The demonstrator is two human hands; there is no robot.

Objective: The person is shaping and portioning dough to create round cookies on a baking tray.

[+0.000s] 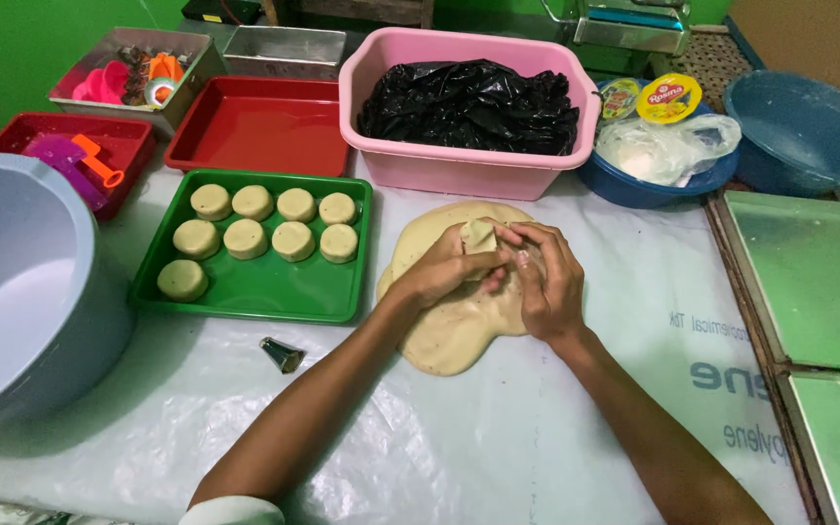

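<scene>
At the far left sat a big grey plastic bowl [21, 292], smooth and rounded, on the counter [498, 447], which was covered with crinkled clear plastic sheet. Beside it lay a flat green tray [255, 287] holding nine pale, thick dough rounds [246, 238] in loose rows. Just below the tray lay a small shiny metal cone [282, 354] on its side. My left hand [444, 272] rested on a soft, flattened sheet of dough [449, 340], beige and finely speckled, irregular in outline. My fingers [498, 261] were curled and pinching a small folded dough piece [479, 234], held just above the sheet's upper part. My right hand [548, 282] met it from the other side, its fingers bent and pressed against the same piece. Behind stood a pink tub [469, 170] with crumpled glossy black plastic [469, 105] inside. At the far right lay flat metal trays [819, 282].
</scene>
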